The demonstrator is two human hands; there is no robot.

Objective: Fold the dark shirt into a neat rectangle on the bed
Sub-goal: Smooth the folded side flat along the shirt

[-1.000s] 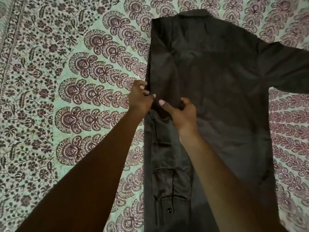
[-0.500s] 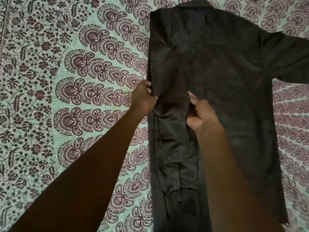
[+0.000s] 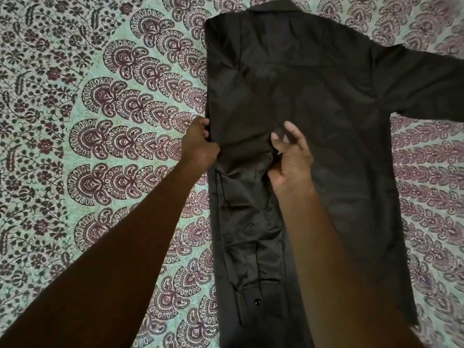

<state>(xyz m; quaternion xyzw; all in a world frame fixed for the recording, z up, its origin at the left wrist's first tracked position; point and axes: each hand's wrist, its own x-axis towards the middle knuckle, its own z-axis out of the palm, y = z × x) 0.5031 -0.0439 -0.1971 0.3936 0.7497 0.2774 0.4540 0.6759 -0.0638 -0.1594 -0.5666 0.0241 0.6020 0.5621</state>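
1. A bed covered by a pale green bedspread (image 3: 88, 146) printed with maroon paisley fans fills the view. The dark shirt (image 3: 326, 121) lies flat on it, collar (image 3: 273, 7) at the far end and hem toward the person.
2. 1 side panel is already turned in. Its folded-in sleeve (image 3: 251, 222) runs down that strip toward the hem, with the cuff button (image 3: 257, 301) showing near the bottom. The outstretched sleeve (image 3: 426, 84) on the other side lies flat and unfolded.
3. The left hand (image 3: 199, 144) has its fingers curled around the outer folded edge. The right hand (image 3: 291, 159) bunches the strip's inner edge in its curled lower fingers, with the thumb and 1 finger only loosely bent above.
4. The step in hand looks to be squaring this first fold where the sleeve turns downward. The cloth between the 2 hands is puckered.
5. To do it well, draw the hands gently apart to tension the strip. Then set it down so the outer edge runs straight from shoulder to hem.
6. Keep the sleeve within the strip's width, and smooth downward toward the cuff rather than tugging.
7. The fabric looks thin and slippery, so a hard pull could drag the whole body askew. Press it flat before letting go.
8. By my reading, the opposite side and the lengthwise folds are not yet done.
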